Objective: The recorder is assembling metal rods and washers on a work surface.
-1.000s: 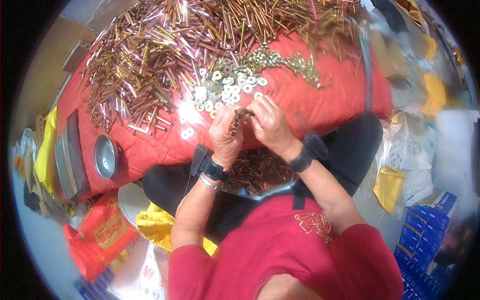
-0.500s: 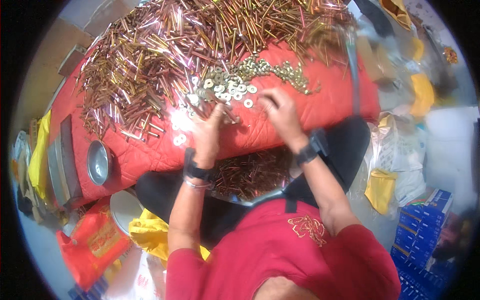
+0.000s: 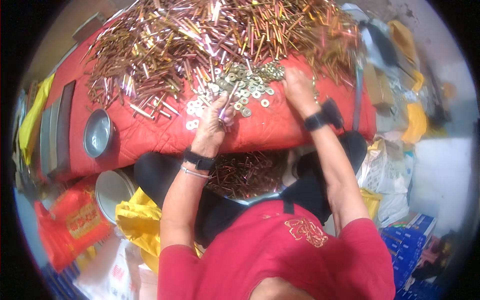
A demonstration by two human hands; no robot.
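My left hand (image 3: 214,125) is closed around a few long, thin metal bolts (image 3: 231,96), which stick up past its thumb. Loose round washers (image 3: 255,90) lie just beyond and beside it on the red quilted cover (image 3: 165,142). At the right end of a heap of small brass-coloured nuts (image 3: 272,71) is my right hand (image 3: 300,92). Its fingertips reach down at the nuts; they are blurred, so their grip does not show. A large pile of coppery, gold-tinted bolts (image 3: 200,40) spreads across the far side.
A grey metal bowl (image 3: 97,134) sits at the cover's left edge. More bolts (image 3: 245,175) lie below, between my legs. On the left are a red bag (image 3: 75,222), a round white lid (image 3: 114,192) and yellow sacking (image 3: 137,225). Blue boxes (image 3: 407,245) are stacked at lower right.
My right hand has moved away from the washers, rightward and farther out to the nuts. My left hand still holds bolts, now raised more upright. The whole view has shifted slightly.
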